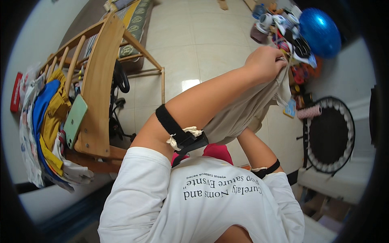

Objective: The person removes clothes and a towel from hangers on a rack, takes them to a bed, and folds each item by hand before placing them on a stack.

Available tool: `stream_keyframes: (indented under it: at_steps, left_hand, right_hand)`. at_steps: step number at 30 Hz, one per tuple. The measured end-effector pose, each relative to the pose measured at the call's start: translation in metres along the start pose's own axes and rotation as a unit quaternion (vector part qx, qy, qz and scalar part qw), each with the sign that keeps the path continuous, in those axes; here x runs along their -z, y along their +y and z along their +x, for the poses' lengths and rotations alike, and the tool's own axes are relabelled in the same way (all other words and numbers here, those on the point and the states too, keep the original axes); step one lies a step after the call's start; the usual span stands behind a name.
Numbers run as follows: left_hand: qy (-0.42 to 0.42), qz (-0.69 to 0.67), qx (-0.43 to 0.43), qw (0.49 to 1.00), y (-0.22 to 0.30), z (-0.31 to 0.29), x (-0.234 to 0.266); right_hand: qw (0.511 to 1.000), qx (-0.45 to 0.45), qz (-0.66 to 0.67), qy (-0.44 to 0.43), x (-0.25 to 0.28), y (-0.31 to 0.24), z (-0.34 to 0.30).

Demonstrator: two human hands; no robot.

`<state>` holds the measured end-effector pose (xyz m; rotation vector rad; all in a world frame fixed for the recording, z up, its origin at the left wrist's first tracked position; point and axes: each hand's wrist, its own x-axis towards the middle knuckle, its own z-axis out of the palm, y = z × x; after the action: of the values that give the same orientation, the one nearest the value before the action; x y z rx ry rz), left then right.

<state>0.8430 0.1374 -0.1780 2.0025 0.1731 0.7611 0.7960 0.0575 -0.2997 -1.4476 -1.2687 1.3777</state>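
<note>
My left hand (264,65) is raised at the upper right, its arm stretched across in front of me. Its fingers are closed on the edge of a beige garment (239,115), gathered in folds near the fingertips. The cloth hangs down from there toward my body, with a pale cord-like strip along its right side. My right forearm (259,150) reaches up behind the cloth, which hides my right hand. A black strap (168,121) with a dark buckle and bits of whitish material circles my left arm, and another black strap (272,168) circles the right.
At left, a wooden frame (97,89) carries hanging clothes (50,121) and a green phone (75,121). Upper right, a blue ball (320,32) rests by a pile of toys and containers. A small round trampoline (330,135) stands at right, beside a pink roller (309,112).
</note>
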Motion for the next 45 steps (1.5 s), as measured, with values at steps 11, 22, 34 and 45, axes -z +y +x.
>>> stream_keyframes:
  at_steps: [11, 22, 34, 45]
  left_hand:
    - [0.246, 0.033, -0.048, 0.968, -0.027, -0.044, 0.092]
    - [0.476, -0.150, 0.405, 0.766, -0.137, -0.274, 0.075]
    - [0.346, -0.314, 0.480, 0.743, -0.175, -0.266, 0.072]
    - [0.225, -0.257, 0.524, 0.780, -0.157, -0.293, 0.048]
  right_hand:
    - [0.994, 0.089, -0.058, 0.031, 0.164, -0.036, 0.117]
    - [0.989, 0.136, 0.028, -0.058, 0.161, -0.080, 0.133]
    - [0.982, 0.153, 0.066, -0.090, 0.091, -0.098, 0.138]
    - [0.981, 0.159, 0.049, -0.100, 0.064, -0.102, 0.098]
